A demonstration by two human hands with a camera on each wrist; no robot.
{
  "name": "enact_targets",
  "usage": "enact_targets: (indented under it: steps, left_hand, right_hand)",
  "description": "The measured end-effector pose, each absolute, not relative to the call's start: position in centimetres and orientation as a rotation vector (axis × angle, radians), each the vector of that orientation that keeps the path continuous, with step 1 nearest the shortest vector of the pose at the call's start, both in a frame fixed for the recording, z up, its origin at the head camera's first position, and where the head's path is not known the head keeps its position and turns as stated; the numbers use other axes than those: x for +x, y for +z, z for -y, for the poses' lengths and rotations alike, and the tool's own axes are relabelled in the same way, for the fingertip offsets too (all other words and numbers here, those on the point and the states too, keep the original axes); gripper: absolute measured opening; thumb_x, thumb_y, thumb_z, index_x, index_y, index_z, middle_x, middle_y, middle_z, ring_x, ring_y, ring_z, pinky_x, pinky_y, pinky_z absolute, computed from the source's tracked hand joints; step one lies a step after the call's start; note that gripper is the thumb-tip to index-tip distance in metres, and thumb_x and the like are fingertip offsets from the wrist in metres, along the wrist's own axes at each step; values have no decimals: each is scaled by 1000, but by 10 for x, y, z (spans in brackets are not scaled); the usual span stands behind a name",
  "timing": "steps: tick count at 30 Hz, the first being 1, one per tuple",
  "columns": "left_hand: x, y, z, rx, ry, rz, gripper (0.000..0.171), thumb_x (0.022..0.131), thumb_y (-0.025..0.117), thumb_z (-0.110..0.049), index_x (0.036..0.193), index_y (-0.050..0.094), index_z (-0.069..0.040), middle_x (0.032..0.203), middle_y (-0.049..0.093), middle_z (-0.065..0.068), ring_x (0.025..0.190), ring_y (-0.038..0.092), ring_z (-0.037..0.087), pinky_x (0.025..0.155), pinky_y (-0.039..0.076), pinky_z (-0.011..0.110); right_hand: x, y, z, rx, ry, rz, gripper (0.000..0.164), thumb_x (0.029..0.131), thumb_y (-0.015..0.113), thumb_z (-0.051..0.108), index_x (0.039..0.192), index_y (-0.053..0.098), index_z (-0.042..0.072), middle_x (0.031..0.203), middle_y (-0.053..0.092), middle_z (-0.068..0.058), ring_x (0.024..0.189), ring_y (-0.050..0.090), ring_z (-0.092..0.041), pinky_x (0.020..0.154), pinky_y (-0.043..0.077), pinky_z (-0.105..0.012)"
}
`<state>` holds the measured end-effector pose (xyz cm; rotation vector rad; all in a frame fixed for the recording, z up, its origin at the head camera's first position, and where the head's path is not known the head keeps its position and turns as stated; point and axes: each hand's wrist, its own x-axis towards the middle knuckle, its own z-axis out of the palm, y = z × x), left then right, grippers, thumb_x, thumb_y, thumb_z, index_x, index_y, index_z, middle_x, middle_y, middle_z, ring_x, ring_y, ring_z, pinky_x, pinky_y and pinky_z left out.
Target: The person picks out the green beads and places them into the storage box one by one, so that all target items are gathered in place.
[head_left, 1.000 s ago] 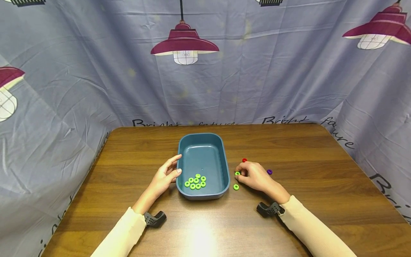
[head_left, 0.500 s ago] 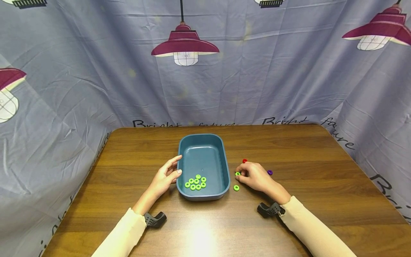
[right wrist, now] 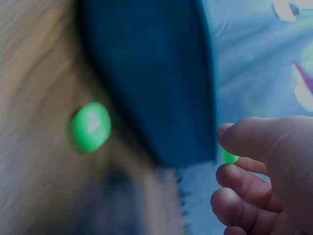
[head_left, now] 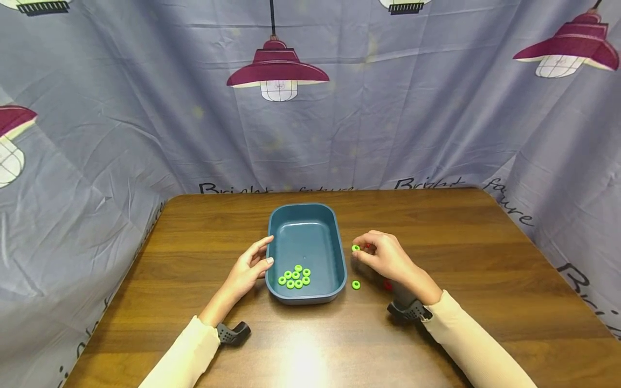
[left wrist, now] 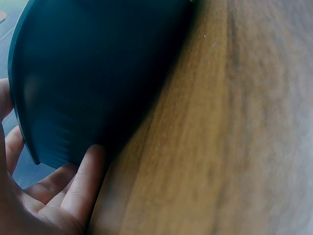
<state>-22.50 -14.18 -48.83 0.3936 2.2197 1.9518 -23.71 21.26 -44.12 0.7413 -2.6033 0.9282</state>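
Note:
My right hand (head_left: 388,258) pinches a small green ring (head_left: 356,248) between thumb and index finger, just right of the bin. A second green ring (head_left: 356,285) lies on the table nearer me; the right wrist view shows a blurred green ring (right wrist: 92,127) beside the bin wall. My left hand (head_left: 248,269) rests against the left side of the dark teal bin (head_left: 315,231), thumb and index tips at the rim. In the left wrist view, its fingers (left wrist: 85,183) lie along the outer wall. Several green rings (head_left: 296,275) lie inside the bin at its near end.
A red ring (head_left: 367,245) shows partly behind the right hand's fingers. Another red piece (head_left: 388,284) lies beneath the right wrist, partly hidden. The wooden table (head_left: 466,253) ends at a grey-blue curtain (head_left: 388,134) printed with lamps.
My right hand has lifted and moved slightly away from me with the pinched green ring. A red piece now shows under the wrist, while the purple ring is hidden. The left hand stays put.

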Motion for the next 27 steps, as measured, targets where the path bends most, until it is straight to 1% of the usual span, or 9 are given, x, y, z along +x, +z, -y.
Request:
enact_targets:
  steps: [9,14,17,20,27]
  left_hand:
    - [-223,-490,141,414,1966,-2213,58,102,54,-7,156,35,-4,149,44,36,127,56,38,84,58,28]
    - [-223,-489,141,414,1967,-2199,58,102,54,-7,156,34,-4,150,43,35,126,58,35,84,58,28]
    - [-224,-488,142,430,1970,-2198,58,102,54,-7,156,33,-3,150,43,37,124,60,32,84,59,28]
    - [-224,-488,143,437,1968,-2207,58,102,53,-7,156,33,-2,150,42,37,124,61,34,84,59,29]
    - [-224,-486,142,398,1956,-2198,58,102,54,-9,157,35,-7,153,42,33,133,51,47,86,59,31]
  right_hand:
    - [-236,-415,-170,917,1023,2520,16,83,80,8,99,78,6,84,71,-1,67,55,-2,61,49,-21]
    - [-235,-412,-146,1031,1011,2528,16,84,80,10,99,78,7,87,72,-3,69,58,-9,63,49,-21]
    - [-236,-412,-136,1081,979,2548,15,85,80,11,99,78,8,87,73,-2,70,60,-13,63,48,-20]
    - [-238,-413,-127,1125,918,2579,16,85,79,12,100,78,7,86,73,-1,70,62,-14,63,48,-18]
    - [-241,-418,-109,1193,795,2655,17,86,78,14,102,78,7,86,70,-2,68,59,-12,63,45,-16]
